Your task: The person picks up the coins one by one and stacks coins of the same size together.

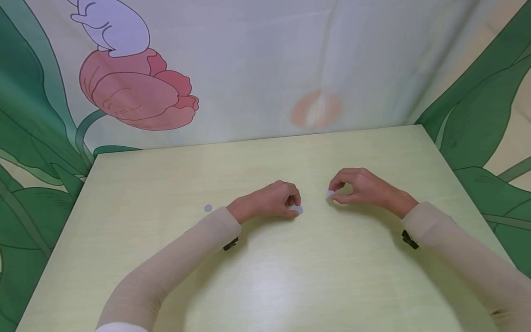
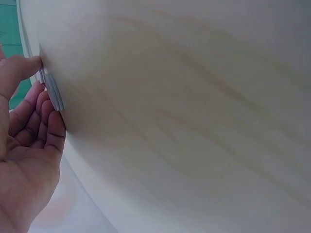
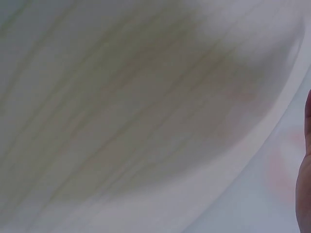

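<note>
My left hand (image 1: 271,200) rests low over the middle of the table and pinches small pale grey discs (image 1: 298,210) between thumb and fingers. In the left wrist view these discs (image 2: 54,92) look like a thin stack, edge-on at the fingertips. To the right, my right hand (image 1: 365,186) pinches another small pale disc (image 1: 330,193) at its fingertips, close to the tabletop. A single loose disc (image 1: 208,208) lies flat on the table, left of my left wrist. The right wrist view catches only an edge of the right hand (image 3: 303,189); its disc is out of that frame.
The light wood-patterned table (image 1: 265,286) spreads under both arms. Behind its far edge hangs a pale curtain (image 1: 249,83) with a printed flower, and green leaf prints flank both sides. A small black device (image 1: 410,240) sits beneath the right wrist.
</note>
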Demonstrator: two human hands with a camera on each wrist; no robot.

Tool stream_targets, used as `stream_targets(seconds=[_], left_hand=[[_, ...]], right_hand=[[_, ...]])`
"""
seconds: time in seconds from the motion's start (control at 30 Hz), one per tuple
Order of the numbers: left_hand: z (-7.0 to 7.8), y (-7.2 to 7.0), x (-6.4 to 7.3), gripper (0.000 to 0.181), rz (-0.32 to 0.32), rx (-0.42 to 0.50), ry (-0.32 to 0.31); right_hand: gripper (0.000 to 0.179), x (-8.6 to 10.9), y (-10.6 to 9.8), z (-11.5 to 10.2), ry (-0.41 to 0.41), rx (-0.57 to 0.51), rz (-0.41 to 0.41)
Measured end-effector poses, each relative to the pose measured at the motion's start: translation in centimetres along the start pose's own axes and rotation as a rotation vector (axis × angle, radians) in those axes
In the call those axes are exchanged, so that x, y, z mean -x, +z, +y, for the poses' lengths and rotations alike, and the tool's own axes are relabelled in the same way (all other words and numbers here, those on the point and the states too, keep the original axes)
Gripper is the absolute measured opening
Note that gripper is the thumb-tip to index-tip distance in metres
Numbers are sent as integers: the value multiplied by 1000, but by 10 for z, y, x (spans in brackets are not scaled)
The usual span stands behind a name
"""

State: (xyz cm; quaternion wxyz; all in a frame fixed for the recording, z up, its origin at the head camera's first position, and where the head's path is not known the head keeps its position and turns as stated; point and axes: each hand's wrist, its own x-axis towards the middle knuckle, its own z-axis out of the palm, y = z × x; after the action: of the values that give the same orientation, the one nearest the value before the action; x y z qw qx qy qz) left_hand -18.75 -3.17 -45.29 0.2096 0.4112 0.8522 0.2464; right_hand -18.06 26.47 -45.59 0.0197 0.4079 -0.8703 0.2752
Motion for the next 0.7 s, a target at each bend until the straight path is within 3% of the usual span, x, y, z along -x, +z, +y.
stream_targets(seconds=[0.4,0.7], left_hand=[[0,-4,4,14,-7,1,-27],[0,-4,6,15,-3,7,-6]], right_hand=[[18,-6,5,-13,0,-33,-54],[15,-11,14,-16,-48,-56,-69]])
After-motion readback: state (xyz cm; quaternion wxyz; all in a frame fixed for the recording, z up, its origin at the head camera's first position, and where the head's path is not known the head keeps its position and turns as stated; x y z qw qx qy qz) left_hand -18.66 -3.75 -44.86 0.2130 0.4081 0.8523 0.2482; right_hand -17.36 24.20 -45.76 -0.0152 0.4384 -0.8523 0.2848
